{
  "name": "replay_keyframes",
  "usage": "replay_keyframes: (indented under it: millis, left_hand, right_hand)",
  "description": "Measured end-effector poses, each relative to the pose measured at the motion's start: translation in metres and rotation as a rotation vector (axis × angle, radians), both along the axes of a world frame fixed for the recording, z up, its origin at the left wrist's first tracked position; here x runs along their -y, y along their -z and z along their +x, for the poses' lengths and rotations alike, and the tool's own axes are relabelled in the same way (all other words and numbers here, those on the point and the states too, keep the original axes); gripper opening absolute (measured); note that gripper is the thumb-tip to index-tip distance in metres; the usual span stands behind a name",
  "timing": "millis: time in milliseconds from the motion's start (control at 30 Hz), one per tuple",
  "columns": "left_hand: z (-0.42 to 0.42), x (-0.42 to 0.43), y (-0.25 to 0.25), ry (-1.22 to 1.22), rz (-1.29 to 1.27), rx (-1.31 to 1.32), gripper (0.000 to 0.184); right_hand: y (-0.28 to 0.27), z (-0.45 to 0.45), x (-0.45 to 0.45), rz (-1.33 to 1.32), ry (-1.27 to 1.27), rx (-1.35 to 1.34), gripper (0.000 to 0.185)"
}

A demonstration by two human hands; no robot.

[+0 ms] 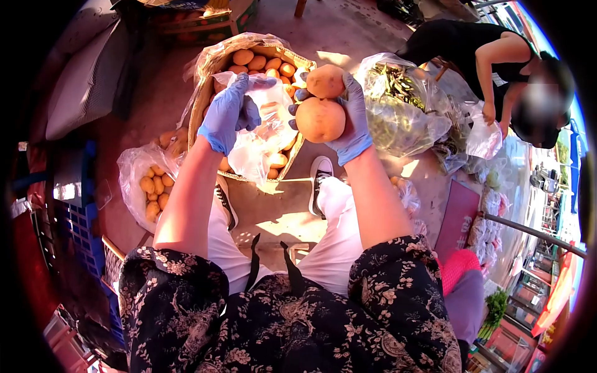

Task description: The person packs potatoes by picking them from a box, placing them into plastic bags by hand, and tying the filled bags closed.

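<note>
My right hand, in a blue glove, is wrapped round two large potatoes, a rounder lower one and an upper one. To its left my left hand, also gloved, has its fingers curled in at the edge of a clear plastic bag. The bag hangs between my hands and covers part of what lies below. Beneath both hands stands a cardboard box lined with plastic, with many potatoes in it.
A clear bag of smaller potatoes lies left of the box. On the right are bags of green vegetables and a bending person in black holding a white bag. Blue crates stand at far left.
</note>
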State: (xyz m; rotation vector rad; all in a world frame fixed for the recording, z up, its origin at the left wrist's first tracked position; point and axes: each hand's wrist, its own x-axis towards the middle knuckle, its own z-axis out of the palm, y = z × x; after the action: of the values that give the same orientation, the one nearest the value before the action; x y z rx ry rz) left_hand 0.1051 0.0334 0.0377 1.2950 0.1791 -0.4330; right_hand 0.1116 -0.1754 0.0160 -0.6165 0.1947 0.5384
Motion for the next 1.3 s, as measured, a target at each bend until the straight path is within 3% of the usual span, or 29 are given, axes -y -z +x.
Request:
replay_keyframes:
  millis: [100, 200, 300, 333, 400, 433, 500, 533, 600, 633, 667, 700, 733, 767, 867, 967, 1067, 1100, 1133, 1200, 1267, 1300]
  left_hand:
    - [0.003, -0.01, 0.0, 0.009, -0.039, 0.03, 0.046]
    - [0.001, -0.018, -0.001, 0.038, 0.039, -0.002, 0.047]
    - [-0.002, -0.028, -0.003, 0.11, 0.291, -0.175, 0.047]
    - [-0.01, -0.035, -0.009, 0.17, 0.171, -0.122, 0.047]
    - [-0.017, -0.056, -0.007, 0.188, 0.119, -0.035, 0.046]
    - [-0.018, -0.067, -0.003, 0.066, 0.072, -0.084, 0.045]
    - [-0.014, -0.093, -0.001, -0.1, -0.033, -0.05, 0.041]
    - [-0.013, -0.102, -0.006, -0.255, -0.144, -0.09, 0.039]
    - [-0.004, -0.142, 0.017, -0.284, -0.29, -0.08, 0.036]
    - [-0.001, -0.148, 0.023, -0.288, -0.211, -0.097, 0.034]
    - [-0.001, -0.148, 0.03, -0.285, 0.003, -0.148, 0.034]
    - [-0.002, -0.139, 0.029, -0.154, 0.235, -0.143, 0.034]
    - [-0.002, -0.129, 0.025, -0.017, 0.465, -0.133, 0.034]
    - [-0.002, -0.118, 0.02, 0.108, 0.551, -0.155, 0.034]
    - [-0.007, -0.097, 0.042, 0.162, 0.547, -0.167, 0.028]
    - [-0.008, -0.083, 0.035, 0.246, 0.542, -0.206, 0.024]
    - [-0.013, -0.08, 0.041, 0.31, 0.571, -0.234, 0.021]
    - [-0.015, -0.078, 0.041, 0.315, 0.592, -0.233, 0.021]
    - [-0.016, -0.076, 0.039, 0.319, 0.614, -0.233, 0.021]
    - [-0.018, -0.074, 0.037, 0.317, 0.649, -0.244, 0.02]
    - [-0.017, -0.07, 0.031, 0.315, 0.69, -0.219, 0.021]
    - [-0.016, -0.066, 0.032, 0.318, 0.732, -0.182, 0.021]
  right_hand:
    - [0.0, -0.004, -0.004, -0.265, -0.247, 0.137, 0.069]
    - [0.037, -0.015, -0.036, -0.301, -0.383, -0.115, 0.062]
    - [0.106, -0.014, -0.083, -0.04, -0.223, -0.434, 0.06]
    - [0.117, -0.014, -0.092, 0.186, -0.146, -0.587, 0.06]
    - [0.151, -0.009, -0.116, 0.27, 0.051, -0.578, 0.06]
    - [0.171, -0.007, -0.125, 0.338, 0.157, -0.663, 0.056]
    - [0.193, 0.002, -0.133, 0.169, 0.267, -0.508, 0.049]
    - [0.194, 0.005, -0.133, -0.01, 0.266, -0.449, 0.043]
    - [0.194, 0.009, -0.121, -0.475, 0.19, -0.362, 0.029]
    - [0.213, 0.014, -0.109, -0.965, -0.014, -0.061, 0.035]
    - [0.229, 0.021, -0.098, -1.154, -0.184, -0.014, 0.041]
    - [0.235, 0.029, -0.088, -1.335, -0.361, 0.045, 0.047]
    - [0.193, 0.04, -0.085, -1.228, -0.47, -0.181, 0.053]
    - [0.149, 0.04, -0.079, -1.876, -0.653, 0.349, 0.063]
    - [0.158, 0.05, -0.071, -1.979, -1.118, 0.265, 0.06]
    - [0.207, 0.034, -0.075, -1.923, -1.173, 0.686, 0.053]
    - [0.137, 0.021, -0.09, -1.707, -1.25, 0.599, 0.044]
    - [0.139, 0.025, -0.089, -1.711, -1.343, 0.68, 0.042]
    - [0.126, 0.03, -0.083, -1.697, -1.179, 0.758, 0.038]
    - [0.091, 0.057, -0.064, -1.352, -0.991, 0.876, 0.032]
    - [0.114, 0.083, -0.046, -1.25, -0.496, 0.651, 0.026]
    - [0.125, 0.096, -0.046, -1.413, -0.272, 0.621, 0.024]
